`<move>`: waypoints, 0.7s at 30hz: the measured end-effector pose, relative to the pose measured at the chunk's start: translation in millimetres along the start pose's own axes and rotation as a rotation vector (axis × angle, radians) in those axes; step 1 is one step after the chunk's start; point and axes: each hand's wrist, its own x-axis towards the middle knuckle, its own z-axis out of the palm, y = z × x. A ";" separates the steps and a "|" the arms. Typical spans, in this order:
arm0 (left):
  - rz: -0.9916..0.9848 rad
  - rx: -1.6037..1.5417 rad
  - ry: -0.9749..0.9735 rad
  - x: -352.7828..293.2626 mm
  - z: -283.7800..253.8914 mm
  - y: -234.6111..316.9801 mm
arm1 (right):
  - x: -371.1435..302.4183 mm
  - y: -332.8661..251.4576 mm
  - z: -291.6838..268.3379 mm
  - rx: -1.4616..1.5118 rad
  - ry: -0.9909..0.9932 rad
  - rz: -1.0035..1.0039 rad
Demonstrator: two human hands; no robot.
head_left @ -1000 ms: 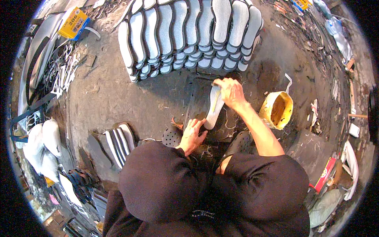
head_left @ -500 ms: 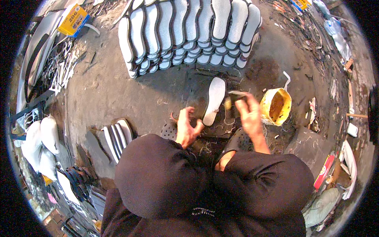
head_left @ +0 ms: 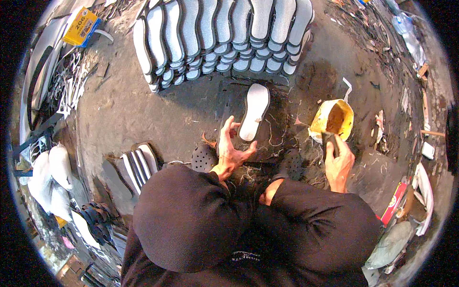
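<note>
A single white-topped shoe sole [head_left: 253, 112] with a dark edge lies on the floor ahead of me, its narrower end toward me. Beside that end is my left hand [head_left: 231, 149], thumb and fingers spread, with nothing in it. Over to the right, my right hand [head_left: 338, 163] grips a dark, flat, block-like tool [head_left: 329, 142] by one end. The tool's far end is at the near rim of a yellow tub [head_left: 316, 125] with brownish stuff inside; whether it dips in is hard to make out.
Stacked white-topped soles [head_left: 215, 28] stand in a wide block at the back. More striped soles [head_left: 138, 165] lean together at left, near white bags [head_left: 52, 177]. A yellow and blue box [head_left: 82, 26] sits far left among scraps. At right lies a red box [head_left: 393, 203].
My right hand has gone from beside the sole rightward to the tub, carrying the dark tool. My left hand remains open near the sole.
</note>
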 end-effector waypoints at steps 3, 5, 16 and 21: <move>0.020 -0.024 0.030 9.8 3.1 8.8 | 24.0 -36.9 -9.9 0.013 0.090 -0.093; 0.028 0.040 -0.021 11.8 2.3 7.6 | 37.8 -48.2 0.1 0.121 0.075 -0.115; 0.123 0.147 -0.134 -2.3 -23.4 -12.5 | 58.8 -78.5 75.8 0.401 -0.161 -0.042; 0.457 0.155 0.156 83.7 -38.0 1.3 | 49.3 -36.0 59.7 0.289 -0.039 0.027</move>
